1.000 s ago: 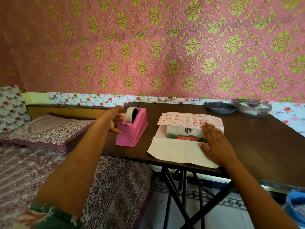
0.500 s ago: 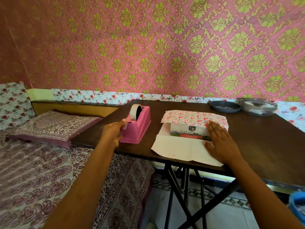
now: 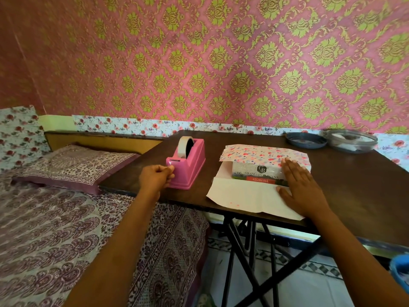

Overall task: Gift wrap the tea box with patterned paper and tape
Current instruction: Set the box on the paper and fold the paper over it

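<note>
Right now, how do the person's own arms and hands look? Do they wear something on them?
Both arms are bare as far as the frame shows: no sleeve covers the left forearm or the right forearm. The left hand and the right hand wear no glove, and no ring, watch or bangle is visible on fingers or wrists.

open tabletop right of box, dishes behind

Left hand has dropped from the roll to pinch the tape end.
</note>
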### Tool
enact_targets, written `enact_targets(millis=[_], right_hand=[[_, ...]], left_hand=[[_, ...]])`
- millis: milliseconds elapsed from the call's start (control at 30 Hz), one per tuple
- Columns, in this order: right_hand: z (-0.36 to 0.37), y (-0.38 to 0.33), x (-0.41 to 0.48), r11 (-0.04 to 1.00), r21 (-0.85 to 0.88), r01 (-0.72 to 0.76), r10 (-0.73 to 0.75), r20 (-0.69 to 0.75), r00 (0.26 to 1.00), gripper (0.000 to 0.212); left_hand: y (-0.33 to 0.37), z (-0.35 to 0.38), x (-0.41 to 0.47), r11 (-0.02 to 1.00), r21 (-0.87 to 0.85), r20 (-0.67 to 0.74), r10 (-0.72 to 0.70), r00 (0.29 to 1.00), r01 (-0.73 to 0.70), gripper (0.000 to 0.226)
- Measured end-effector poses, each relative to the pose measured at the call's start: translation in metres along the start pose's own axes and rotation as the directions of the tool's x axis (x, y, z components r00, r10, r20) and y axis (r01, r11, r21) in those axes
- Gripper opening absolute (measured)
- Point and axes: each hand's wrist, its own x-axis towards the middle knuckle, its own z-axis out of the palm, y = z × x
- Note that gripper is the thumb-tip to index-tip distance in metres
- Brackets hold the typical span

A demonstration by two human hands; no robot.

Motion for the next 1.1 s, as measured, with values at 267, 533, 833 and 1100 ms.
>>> enact_targets(millis=[267,533,833,1100], right_hand=[[-0.002,-0.001,0.0,1.0,0.001,0.002,-0.002,0.005,1.0,0.093],[-0.004,-0.002,-0.002,0.999,0.038,0.006,-0.006,0.005,1.0,0.092],[-0.001,-0.013,-0.003,0.997,0.07,-0.036,0.04,-0.057,0.998,0.08],[-0.005,-0.002,-0.004,0.974,0.226,-0.028,0.036,-0.032,0.999,0.073]], left_hand=[[0.006,-0.007,0.005,0.992,0.112,0.006,0.052,0.999,-0.052,0.02],[0.003,-0.014,-0.024,0.999,-0.003,0.132,0.037,0.991,-0.037,0.012],[0.022,0.132,-0.065,0.977,-0.209,0.318,0.111,0.941,-0.045,0.014],[0.014,0.247,-0.085,0.98,-0.2,0.32,0.05,0.946,0.016,0.012]])
